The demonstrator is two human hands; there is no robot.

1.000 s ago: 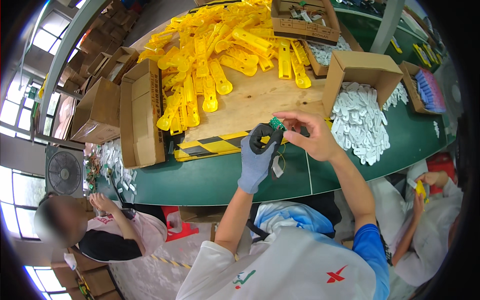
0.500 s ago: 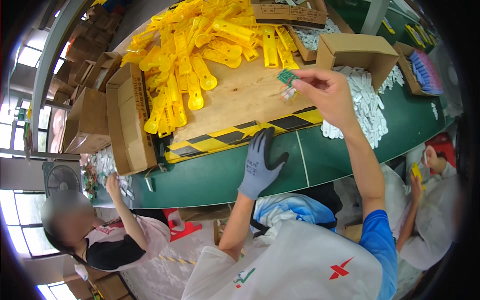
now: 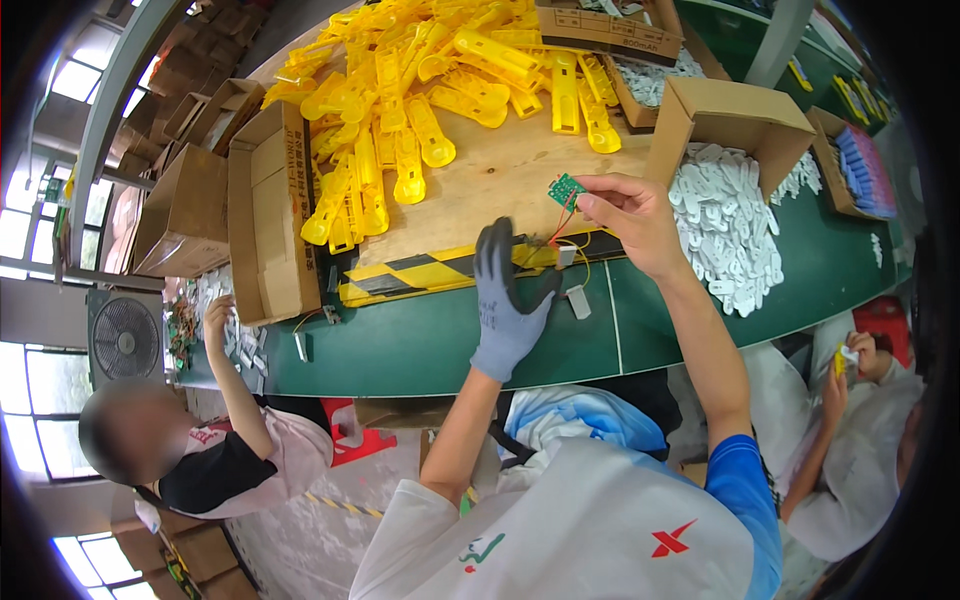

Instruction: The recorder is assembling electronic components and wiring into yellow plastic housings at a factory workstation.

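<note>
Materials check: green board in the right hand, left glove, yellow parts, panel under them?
Green board: probably rigid laminate, going by its flat green face and small pale spots.
Left glove: likely knit fabric, matte grey-blue; darker fingers suggest a coating.
Yellow parts: likely moulded plastic, glossy, repeated shapes.
Panel: looks like plywood or solid wood; tan, with dark knots.

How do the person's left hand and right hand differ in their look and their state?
The left hand wears a grey and black glove, while the right hand is bare. The left hand is open, with its fingers apart from the thumb; the right hand pinches a green circuit board. Both are over the worktable.
</note>
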